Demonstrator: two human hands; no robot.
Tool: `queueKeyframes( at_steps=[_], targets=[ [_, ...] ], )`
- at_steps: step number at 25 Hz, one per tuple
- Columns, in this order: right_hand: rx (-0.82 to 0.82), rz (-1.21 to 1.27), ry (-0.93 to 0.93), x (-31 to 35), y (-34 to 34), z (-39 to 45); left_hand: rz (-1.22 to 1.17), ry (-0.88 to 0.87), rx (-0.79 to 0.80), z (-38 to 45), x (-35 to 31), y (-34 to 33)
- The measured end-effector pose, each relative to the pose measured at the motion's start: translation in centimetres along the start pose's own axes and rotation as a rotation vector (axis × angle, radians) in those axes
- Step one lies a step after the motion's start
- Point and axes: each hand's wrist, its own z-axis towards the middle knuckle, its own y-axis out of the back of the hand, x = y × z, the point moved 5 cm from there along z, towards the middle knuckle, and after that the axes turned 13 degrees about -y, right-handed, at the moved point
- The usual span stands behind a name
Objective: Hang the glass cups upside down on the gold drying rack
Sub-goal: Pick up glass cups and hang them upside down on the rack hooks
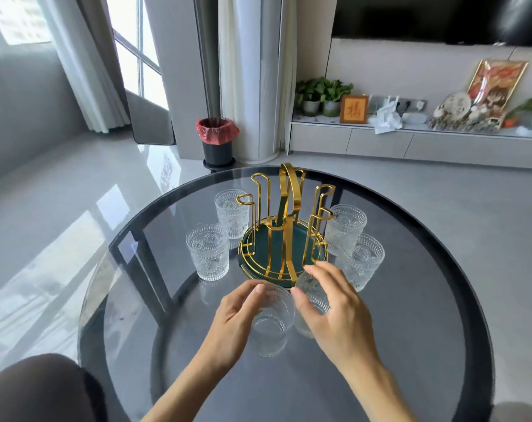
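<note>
A gold drying rack [284, 226] with a green round base stands mid-table, all its prongs bare. Two embossed glass cups stand upright to its left, one nearer [207, 252] and one farther [232, 213]. Two more stand to its right, a far one [345, 226] and a near one [362, 260]. In front of the rack my left hand [232, 321] wraps around a cup [272, 321]. My right hand [335, 309] closes over another cup [312, 295] beside it. Both cups sit upright on the table.
The round dark glass table [411, 315] has its rim close on every side. My knee [39, 391] is at the lower left. Beyond the table are a red-lined bin [217, 141] and a low white cabinet [411, 141] with plants and frames.
</note>
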Motion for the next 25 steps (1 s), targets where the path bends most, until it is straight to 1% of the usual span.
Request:
queueKeyframes(
  at_steps=[1, 3, 5, 7, 9, 10, 12, 13, 15, 18, 19, 20, 22, 23, 24, 25],
  targets=[
    [-0.004, 0.032, -0.019, -0.1, 0.0, -0.1, 0.013, -0.011, 0.009, 0.0, -0.3, 0.1],
    [0.016, 0.231, -0.148, -0.9, -0.3, -0.8, 0.045, -0.044, 0.018, -0.5, -1.0, 0.3],
    [0.087, 0.484, -0.296, -2.5, -1.0, -1.6, 0.06, -0.09, -0.018, -1.2, -1.9, 0.7],
    [0.198, 0.629, -0.352, -4.0, -1.8, -2.2, 0.137, -0.153, -0.076, -0.9, -3.5, 1.6],
    [0.334, 0.632, -0.35, -4.9, -2.3, -2.4, 0.267, -0.261, -0.098, 1.0, -6.1, 2.1],
    [0.376, 0.603, -0.35, -5.2, -2.4, -2.4, 0.332, -0.328, -0.09, 2.5, -7.6, 2.0],
    [0.376, 0.526, -0.354, -5.7, -2.5, -2.3, 0.489, -0.462, -0.043, 6.1, -10.4, 1.1],
    [0.364, 0.488, -0.344, -5.8, -2.5, -2.3, 0.563, -0.503, -0.006, 7.9, -11.2, 0.5],
    [0.343, 0.425, -0.328, -5.7, -2.5, -2.2, 0.68, -0.519, 0.099, 11.5, -11.9, -0.7],
    [0.325, 0.379, -0.298, -5.6, -2.4, -2.3, 0.829, -0.486, 0.279, 14.7, -11.4, -1.4],
    [0.315, 0.38, -0.296, -5.6, -2.4, -2.3, 0.826, -0.506, 0.285, 14.8, -11.4, -1.1],
    [0.304, 0.385, -0.295, -5.7, -2.4, -2.3, 0.781, -0.529, 0.25, 14.1, -11.4, -0.6],
    [0.286, 0.394, -0.296, -5.7, -2.4, -2.2, 0.604, -0.525, 0.091, 10.6, -10.9, 1.1],
    [0.282, 0.395, -0.297, -5.7, -2.4, -2.2, 0.466, -0.477, 0.006, 7.9, -9.8, 2.1],
    [0.276, 0.393, -0.297, -5.6, -2.5, -2.2, 0.306, -0.408, -0.039, 4.7, -8.2, 2.9],
    [0.264, 0.39, -0.296, -5.5, -2.5, -2.1, 0.168, -0.324, -0.025, 1.6, -6.6, 3.3]
  ],
)
